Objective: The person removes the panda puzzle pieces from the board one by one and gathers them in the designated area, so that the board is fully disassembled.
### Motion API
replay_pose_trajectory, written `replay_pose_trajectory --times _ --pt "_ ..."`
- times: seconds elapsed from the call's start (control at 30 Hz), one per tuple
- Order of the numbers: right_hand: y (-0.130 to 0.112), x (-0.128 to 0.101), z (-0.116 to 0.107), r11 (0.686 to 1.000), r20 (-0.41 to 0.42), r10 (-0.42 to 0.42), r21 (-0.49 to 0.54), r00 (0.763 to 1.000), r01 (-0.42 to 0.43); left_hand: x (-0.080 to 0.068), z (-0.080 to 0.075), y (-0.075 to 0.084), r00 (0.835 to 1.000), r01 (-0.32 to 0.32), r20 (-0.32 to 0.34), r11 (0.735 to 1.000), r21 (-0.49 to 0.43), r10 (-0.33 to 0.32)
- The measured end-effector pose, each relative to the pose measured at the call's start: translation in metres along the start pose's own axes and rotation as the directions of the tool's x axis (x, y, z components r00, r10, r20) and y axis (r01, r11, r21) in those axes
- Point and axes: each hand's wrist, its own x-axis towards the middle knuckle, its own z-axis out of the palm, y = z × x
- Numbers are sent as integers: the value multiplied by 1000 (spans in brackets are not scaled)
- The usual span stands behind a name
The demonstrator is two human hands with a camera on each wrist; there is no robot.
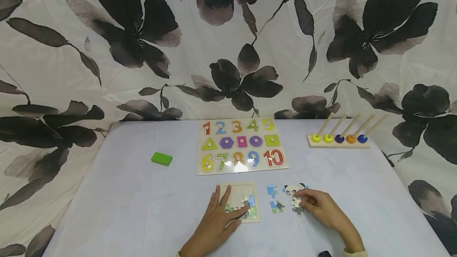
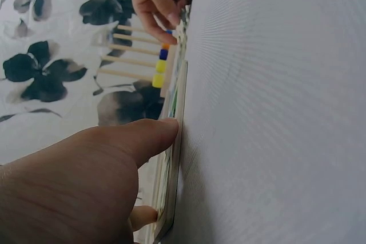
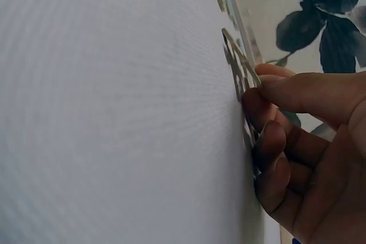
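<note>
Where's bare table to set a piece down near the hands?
Bare: the table left of the left hand, below the green block; also right of the right hand, below the peg rack. Crowded: between puzzle tray and loose pieces.

The flat table (image 1: 143,209) is pale blue-white. Behind the table hangs a white cloth with big black flowers (image 1: 228,78). Left of the number board lies a small bright green block (image 1: 161,158). The wooden number board (image 1: 241,145) shows red, blue, orange, green and yellow numbers. Right of the number board, a wooden peg rack (image 1: 339,138) holds yellow, blue and orange beads. In front of the number board lie blue, green and white puzzle pieces (image 1: 276,206)
</note>
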Motion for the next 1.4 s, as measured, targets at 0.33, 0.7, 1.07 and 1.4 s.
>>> replay_pose_trajectory --times 0.33,0.7,1.07,1.4 --pt "-2 1 2 999 -22 31 -27 999 -32 -1 0 0 1000 -5 -13 1000 2 5" --pt "-27 13 16 997 -26 -59 -41 998 58 -2 0 0 999 -28 -18 1000 14 28" --pt "-72 45 62 950 65 -250 -177 966 257 -3 0 -2 998 -62 -28 998 6 62" --pt "-80 50 74 914 61 -243 -321 968 250 -4 0 -1 999 -41 -18 999 4 41"
